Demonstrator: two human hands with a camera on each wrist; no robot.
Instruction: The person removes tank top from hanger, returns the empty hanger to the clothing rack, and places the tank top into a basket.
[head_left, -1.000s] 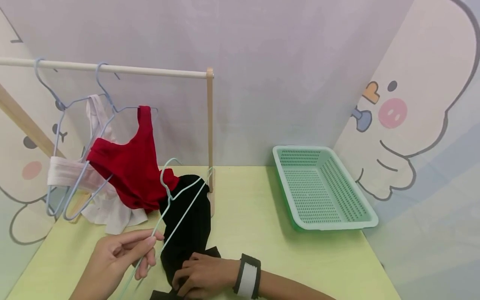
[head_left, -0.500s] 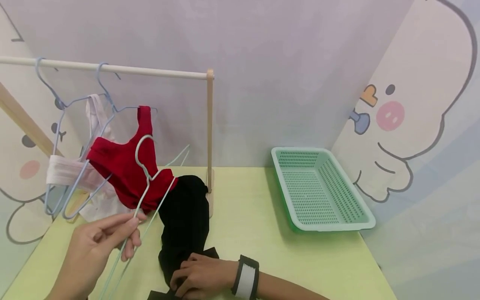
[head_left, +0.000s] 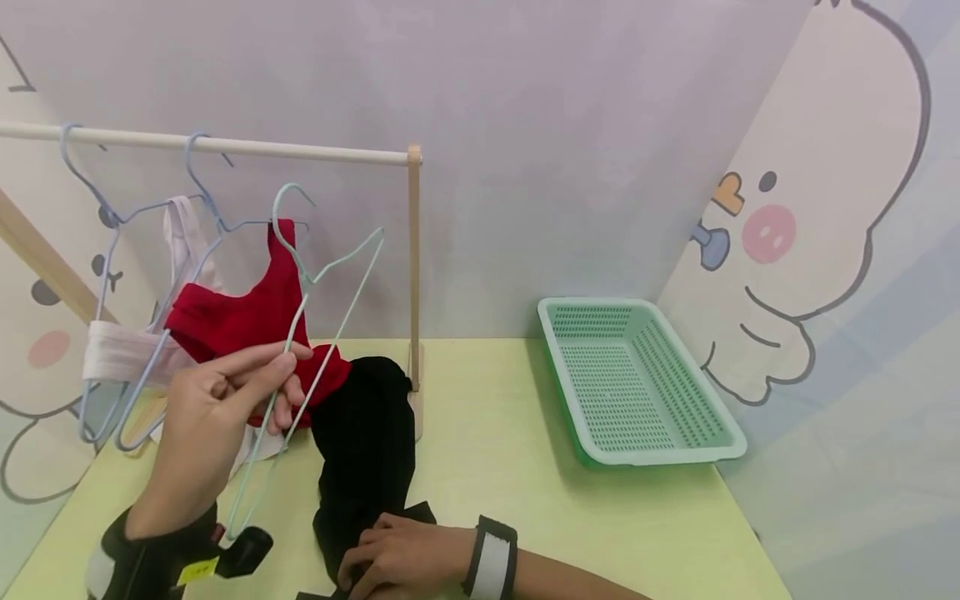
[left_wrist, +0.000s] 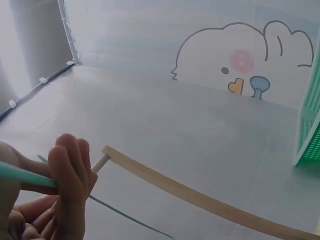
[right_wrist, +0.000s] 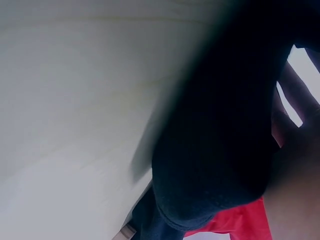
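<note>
My left hand (head_left: 232, 396) pinches the side wire of a mint-green clothes hanger (head_left: 306, 282) between thumb and fingers, with the hook pointing up in front of a red sleeveless top (head_left: 232, 317). In the left wrist view the green wire of the hanger (left_wrist: 27, 176) passes through the fingers. Bent over a black piece of clothing (head_left: 363, 450) on the table, my right hand (head_left: 408, 550) grips its near end; the fingertips are partly hidden. The right wrist view is mostly filled by this black clothing (right_wrist: 215, 140), with fingers at its right edge.
A rack with a white rail (head_left: 300, 152) and wooden post (head_left: 415, 275) stands at the left. Blue hangers carry the red top and a white garment (head_left: 123, 350). On the right of the yellow table (head_left: 495, 433) sits a green plastic basket (head_left: 738, 446).
My left hand has risen with the green hanger, which first shifted left and now stands higher, near the rail. My right hand stays on the black clothing.
</note>
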